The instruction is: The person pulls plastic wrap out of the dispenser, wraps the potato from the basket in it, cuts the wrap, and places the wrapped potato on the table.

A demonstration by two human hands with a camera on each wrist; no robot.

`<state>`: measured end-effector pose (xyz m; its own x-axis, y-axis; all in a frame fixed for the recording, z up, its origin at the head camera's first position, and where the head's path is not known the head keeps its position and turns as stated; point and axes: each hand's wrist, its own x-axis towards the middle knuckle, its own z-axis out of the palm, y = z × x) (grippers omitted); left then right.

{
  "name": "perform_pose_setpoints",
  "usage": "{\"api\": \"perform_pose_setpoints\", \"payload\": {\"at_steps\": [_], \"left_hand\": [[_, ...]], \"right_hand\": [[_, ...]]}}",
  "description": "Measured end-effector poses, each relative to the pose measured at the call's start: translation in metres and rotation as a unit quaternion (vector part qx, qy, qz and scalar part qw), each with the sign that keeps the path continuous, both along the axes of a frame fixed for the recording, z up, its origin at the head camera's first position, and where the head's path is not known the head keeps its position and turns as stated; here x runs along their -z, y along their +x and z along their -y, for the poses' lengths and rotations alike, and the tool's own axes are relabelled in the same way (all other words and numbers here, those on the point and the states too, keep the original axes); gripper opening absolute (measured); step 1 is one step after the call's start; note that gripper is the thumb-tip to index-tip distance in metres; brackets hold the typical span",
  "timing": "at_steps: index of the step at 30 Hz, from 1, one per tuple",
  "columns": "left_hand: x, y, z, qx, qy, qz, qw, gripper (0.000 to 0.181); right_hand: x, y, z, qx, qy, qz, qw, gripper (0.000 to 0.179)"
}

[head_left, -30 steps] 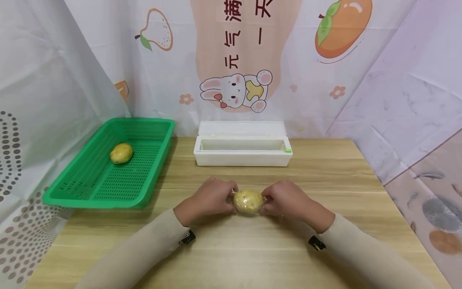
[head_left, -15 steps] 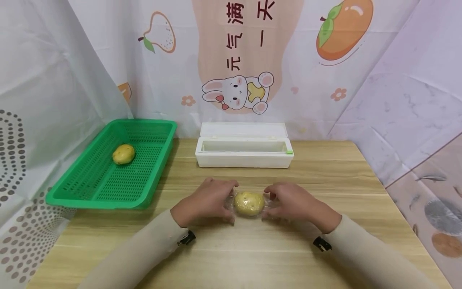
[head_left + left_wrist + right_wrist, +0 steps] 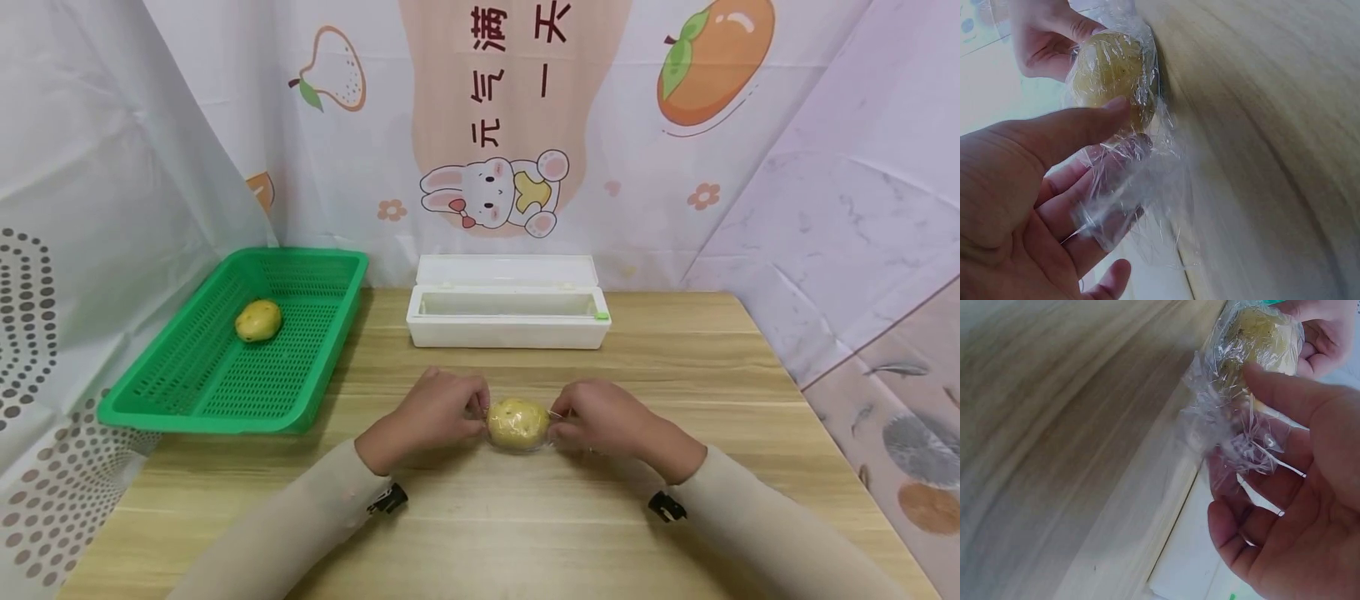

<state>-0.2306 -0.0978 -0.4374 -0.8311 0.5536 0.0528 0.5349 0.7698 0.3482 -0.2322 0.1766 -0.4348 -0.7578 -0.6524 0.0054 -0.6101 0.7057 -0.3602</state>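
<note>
On the table, between both hands, a potato (image 3: 518, 423) lies wrapped in clear plastic wrap (image 3: 1138, 206). My left hand (image 3: 438, 417) pinches the loose film at the potato's left end. At the other end my right hand (image 3: 603, 421) pinches the bunched film, which stretches out a little from the potato. Each wrist view shows the thumb close against the wrapped potato, with crumpled film lying across the fingers. The potato's underside is hidden.
A green plastic basket (image 3: 330, 367) stands at the left with another potato (image 3: 258, 321) in it. Behind the hands is a white plastic-wrap dispenser box (image 3: 510, 335), its lid raised and a green slider at its right. A printed curtain (image 3: 337, 183) hangs along the table's back.
Half a second ago the fingers of both hands were spread apart beside the potato. Now they have drawn together on the film ends. The potato has hardly moved.
</note>
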Motion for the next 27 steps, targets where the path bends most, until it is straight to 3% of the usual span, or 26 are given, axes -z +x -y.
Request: {"api": "perform_pose_setpoints", "payload": {"at_steps": [6, 13, 18, 20, 23, 25, 27], "left_hand": [[0.002, -0.002, -0.002, -0.003, 0.005, -0.019, 0.9998, 0.021], [0.003, -0.005, 0.000, -0.014, -0.005, -0.028, 0.9995, 0.020], [-0.007, 0.002, 0.005, -0.026, -0.038, -0.031, 0.9985, 0.064], [-0.013, 0.006, 0.007, -0.037, -0.037, -0.052, 0.9973, 0.069], [-0.020, 0.016, 0.008, -0.060, -0.016, -0.082, 0.9947, 0.038], [-0.022, 0.023, 0.006, -0.070, 0.010, -0.065, 0.9954, 0.017], [-0.022, 0.030, 0.002, -0.071, 0.036, -0.022, 0.9966, 0.010]], "right_hand": [[0.003, -0.001, -0.001, -0.010, -0.010, -0.023, 0.9997, 0.013], [0.004, 0.000, -0.003, -0.001, -0.019, -0.009, 0.9998, 0.013], [0.003, 0.000, -0.011, 0.021, -0.016, 0.030, 0.9992, 0.030], [0.001, -0.001, -0.014, 0.034, -0.030, 0.044, 0.9980, 0.037], [-0.002, -0.003, -0.016, 0.043, -0.068, 0.057, 0.9951, 0.035], [-0.004, -0.004, -0.014, 0.037, -0.095, 0.070, 0.9923, 0.029], [-0.005, -0.004, -0.011, 0.032, -0.116, 0.085, 0.9891, 0.026]]}}
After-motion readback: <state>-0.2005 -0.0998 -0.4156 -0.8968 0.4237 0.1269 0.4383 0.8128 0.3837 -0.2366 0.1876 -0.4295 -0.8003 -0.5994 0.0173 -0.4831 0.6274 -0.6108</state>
